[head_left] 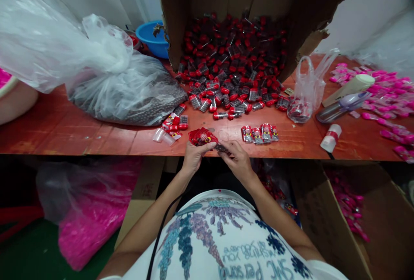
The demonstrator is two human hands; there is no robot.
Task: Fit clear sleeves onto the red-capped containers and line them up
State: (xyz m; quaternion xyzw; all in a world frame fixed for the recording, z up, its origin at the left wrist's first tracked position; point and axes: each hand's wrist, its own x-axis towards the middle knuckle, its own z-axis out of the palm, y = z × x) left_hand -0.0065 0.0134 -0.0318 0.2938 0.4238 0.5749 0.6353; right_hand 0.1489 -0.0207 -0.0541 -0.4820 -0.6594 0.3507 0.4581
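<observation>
My left hand (194,155) is closed around a small stack of red printed sleeves (204,136) at the table's front edge. Close beside it, my right hand (238,158) pinches a small dark dotted piece (223,147) that meets the sleeves; the fingers partly cover it. To the right of my hands, several red-printed small containers (265,133) lie in a row. A few red-capped containers (183,122) and clear plastic tubes (163,136) rest to the left.
A tipped cardboard box (174,34) spills a heap of red-capped containers (226,73) onto the red table (129,140). At left sit a knotted plastic bag (129,86) and a blue basin (152,38). Pink pieces (384,90), a bottle (341,105) and a small bag (305,90) occupy the right.
</observation>
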